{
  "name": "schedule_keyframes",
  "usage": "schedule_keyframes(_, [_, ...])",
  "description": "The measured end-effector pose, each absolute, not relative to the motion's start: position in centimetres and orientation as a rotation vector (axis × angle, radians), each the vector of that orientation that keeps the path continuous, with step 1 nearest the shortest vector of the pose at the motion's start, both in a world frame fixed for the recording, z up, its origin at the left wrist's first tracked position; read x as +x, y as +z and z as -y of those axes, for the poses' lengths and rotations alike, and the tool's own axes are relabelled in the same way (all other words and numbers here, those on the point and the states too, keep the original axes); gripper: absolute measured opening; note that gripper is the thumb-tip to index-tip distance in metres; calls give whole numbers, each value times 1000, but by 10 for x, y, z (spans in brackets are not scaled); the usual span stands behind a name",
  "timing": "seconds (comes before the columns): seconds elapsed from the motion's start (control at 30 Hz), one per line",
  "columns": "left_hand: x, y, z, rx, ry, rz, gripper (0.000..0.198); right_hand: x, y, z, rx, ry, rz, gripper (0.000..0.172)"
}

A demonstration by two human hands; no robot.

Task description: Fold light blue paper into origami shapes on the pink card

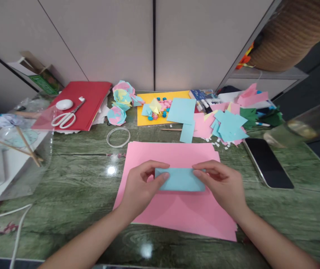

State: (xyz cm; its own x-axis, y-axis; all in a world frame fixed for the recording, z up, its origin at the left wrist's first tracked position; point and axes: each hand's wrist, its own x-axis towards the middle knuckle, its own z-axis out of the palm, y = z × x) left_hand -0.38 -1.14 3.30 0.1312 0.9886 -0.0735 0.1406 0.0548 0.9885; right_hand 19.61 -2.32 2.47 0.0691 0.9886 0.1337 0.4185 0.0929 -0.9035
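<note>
A light blue strip of paper, apparently folded, is held level above a stack of pink paper sheets. My left hand pinches its left end, thumb on the near face and fingers behind the top edge. At the other end, my right hand pinches the upper right corner between thumb and index finger. The strip casts a shadow on the pink sheets. The back face of the strip is hidden.
Behind lie blue paper squares, a wooden stick, paper flowers and a yellow sheet. White scissors rest on a red folder at left. A phone lies at right, a coiled wire ring left of centre.
</note>
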Motion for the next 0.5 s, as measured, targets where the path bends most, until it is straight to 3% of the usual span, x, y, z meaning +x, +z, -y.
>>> schedule_keyframes(0.5, [-6, 28, 10, 1253, 931, -1234, 19, 196, 25, 19, -1470, 857, 1468, 7])
